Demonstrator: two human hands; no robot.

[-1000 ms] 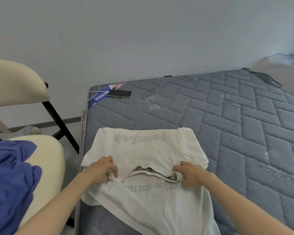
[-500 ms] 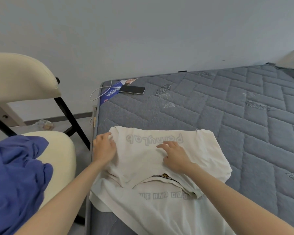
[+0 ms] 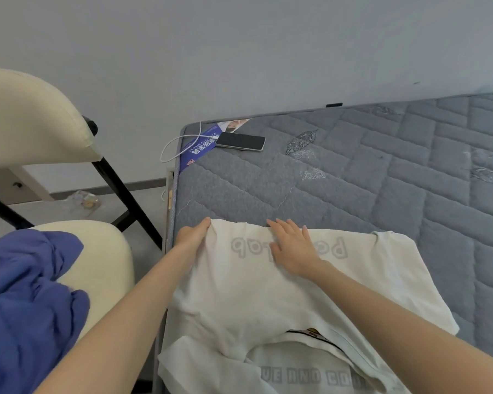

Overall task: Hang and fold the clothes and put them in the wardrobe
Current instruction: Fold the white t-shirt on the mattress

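On the far left, a crumpled blue garment lies heaped on the cream seat of a chair, whose padded back rises above it on black legs. Behind the chair a crinkled wrapper lies on the floor by the wall. Just right of the chair is the grey quilted mattress. At its far left corner a white cable loops over the edge and runs to a dark phone lying flat beside a blue label. Nearer the camera, a white T-shirt is spread on the mattress along its left edge, folded over itself so that grey lettering shows upside down on the upper layer and more lettering shows on the layer below. The left hand rests at the far left corner of the fold; its grip is loose, fingers straight and together against the cloth, thumb out of sight. The right hand lies palm down on the upper layer, over the middle of the grey lettering, grip fully open with fingers spread and flat, holding nothing, fingertips at the far edge of the fold
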